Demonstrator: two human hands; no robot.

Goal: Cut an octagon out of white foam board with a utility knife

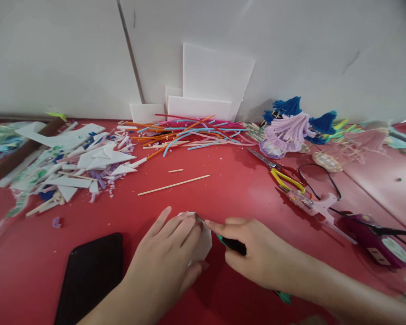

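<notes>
My left hand [171,253] presses down on a small white foam board piece [203,246] with cut, angled edges. Its fingers lie over the top of the piece and the thumb sits at the lower side. In my right hand [257,253] is a craft knife [235,245] with a black and green handle, gripped with the index finger stretched along it. The blade end meets the upper right edge of the foam piece. Beyond my hands lie a long thin wooden stick [173,185] and a short stick bit [176,170].
A black phone [89,275] lies left of my left hand. Foam scraps [88,167] pile up at the left. Coloured pipe cleaners [189,133] and white boards [216,74] stand by the wall. Pliers [286,178], a glue gun [313,205] and pipe-cleaner crafts [287,131] are right.
</notes>
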